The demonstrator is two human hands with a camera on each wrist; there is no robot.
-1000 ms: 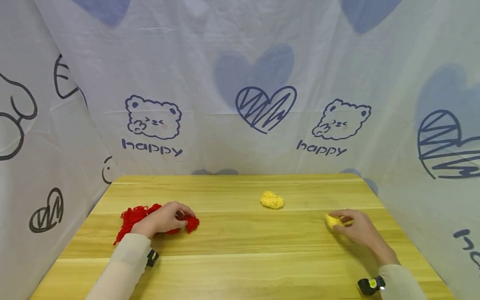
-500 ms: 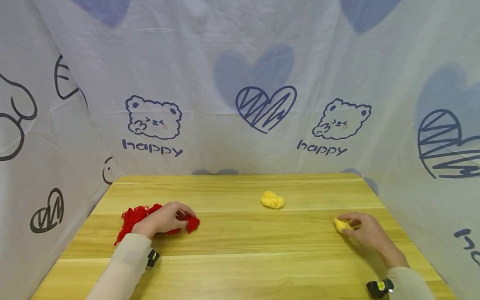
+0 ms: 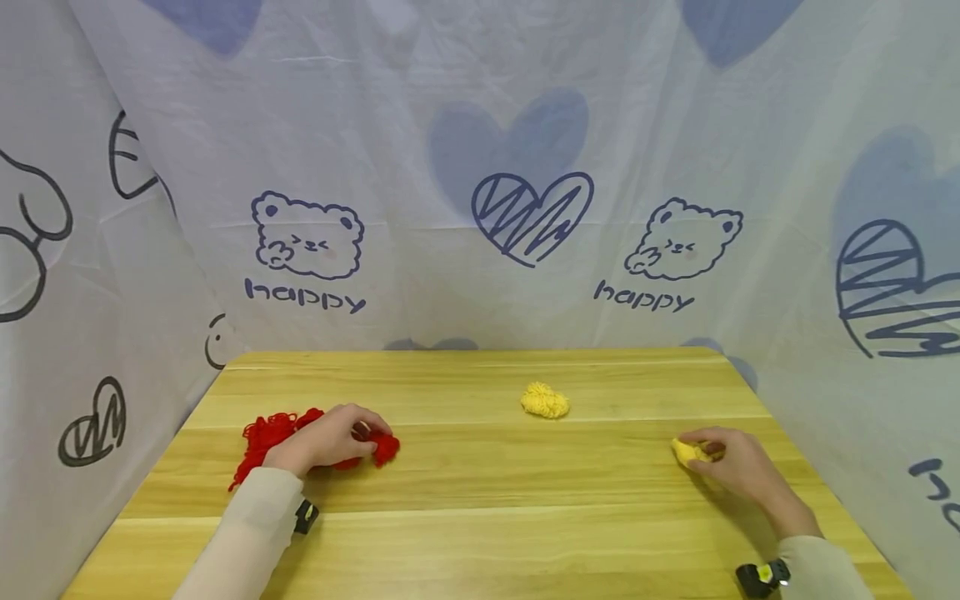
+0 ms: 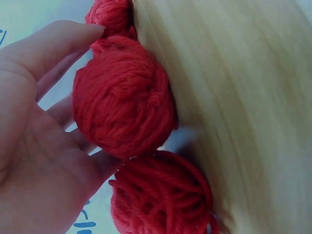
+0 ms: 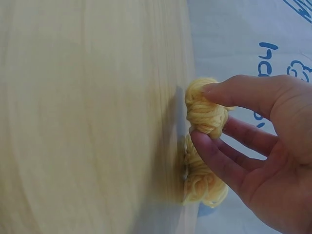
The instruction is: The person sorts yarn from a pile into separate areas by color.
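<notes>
My left hand (image 3: 337, 433) holds its curled thumb and fingers about a red yarn ball (image 3: 386, 448) at the left of the table. In the left wrist view, a larger red ball (image 4: 124, 97) sits before the fingers, with a loosely wound red bundle (image 4: 161, 195) beside it. My right hand (image 3: 735, 462) pinches a small yellow yarn ball (image 5: 207, 107) between thumb and fingers at the table's right. A looser yellow bundle (image 5: 204, 178) shows behind those fingers in the right wrist view; the hand hides most of it from the head camera.
Another yellow yarn bundle (image 3: 545, 401) lies toward the back of the wooden table (image 3: 480, 517), right of its middle. A heap of loose red yarn (image 3: 262, 437) spreads left of the left hand. A printed white curtain (image 3: 450, 292) hangs behind and along both sides.
My right hand has moved right and slightly nearer to me, with the yellow yarn ball in its fingers. The left hand and the red yarn have stayed in place.
</notes>
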